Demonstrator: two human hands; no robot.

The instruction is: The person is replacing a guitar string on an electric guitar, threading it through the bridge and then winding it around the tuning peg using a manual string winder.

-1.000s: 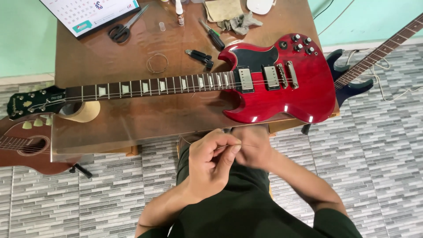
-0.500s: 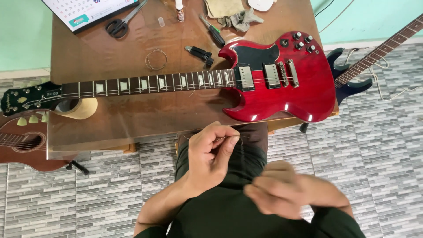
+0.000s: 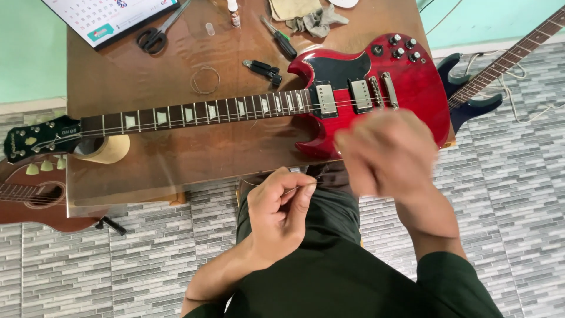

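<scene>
A red electric guitar (image 3: pixel 412 82) lies flat on a brown wooden table (image 3: pixel 153 165), its neck (image 3: pixel 194 113) running left to a black headstock (image 3: pixel 35 139). My left hand (image 3: pixel 279 212) is below the table edge over my lap, thumb and forefinger pinched on a thin guitar string (image 3: pixel 313 182). My right hand (image 3: pixel 385 154) is blurred with motion, raised in front of the lower edge of the guitar body. Whether it holds anything cannot be made out.
On the table behind the guitar lie a coiled string (image 3: pixel 205 79), scissors (image 3: pixel 154 36), a screwdriver (image 3: pixel 281 41), a black tool (image 3: pixel 263 69), a cloth (image 3: pixel 315 20), a small bottle (image 3: pixel 233 15) and a calendar (image 3: pixel 112 15). A tape roll (image 3: pixel 106 150) sits under the neck. Other guitars rest left (image 3: pixel 29 200) and right (image 3: pixel 471 103).
My right hand left the left hand, dropped toward my lap, then swung up in front of the guitar body. My left hand stayed pinched on the string.
</scene>
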